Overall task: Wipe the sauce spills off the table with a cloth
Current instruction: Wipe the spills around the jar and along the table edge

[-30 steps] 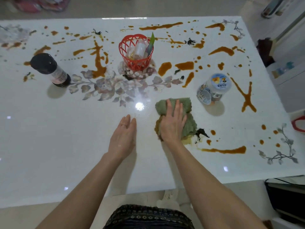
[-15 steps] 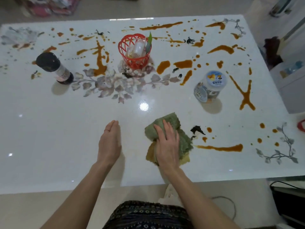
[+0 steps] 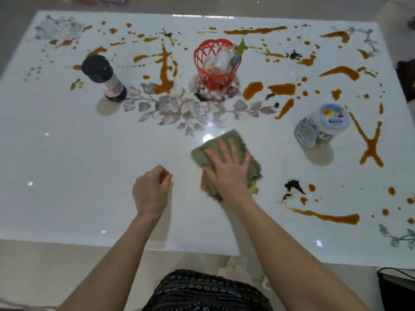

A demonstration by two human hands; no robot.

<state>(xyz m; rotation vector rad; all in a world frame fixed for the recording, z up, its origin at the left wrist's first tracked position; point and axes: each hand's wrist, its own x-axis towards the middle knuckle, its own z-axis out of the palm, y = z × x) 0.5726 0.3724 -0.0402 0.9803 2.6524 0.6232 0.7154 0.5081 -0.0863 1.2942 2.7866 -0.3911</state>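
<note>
A green cloth [image 3: 233,140], stained brown along its near edge, lies flat on the glossy white table [image 3: 67,167] at centre front. My right hand [image 3: 226,171] presses down on it with fingers spread. My left hand [image 3: 151,190] rests on the table just left of the cloth, its fingers curled in and holding nothing. Orange-brown sauce spills cover the far half and right side: a long streak [image 3: 327,216] at front right, an X-shaped smear [image 3: 369,144] at right, a tall smear [image 3: 166,75] left of the basket. Dark bits [image 3: 293,186] lie right of the cloth.
A red plastic basket [image 3: 216,66] stands at centre back. A dark-capped bottle [image 3: 104,78] stands at the left. A clear jar with a blue lid [image 3: 321,125] lies tilted at the right. The table's front edge [image 3: 112,242] runs just before my body.
My right hand slid the cloth back away from the front edge. My left hand, flat before, has curled its fingers into a loose fist.
</note>
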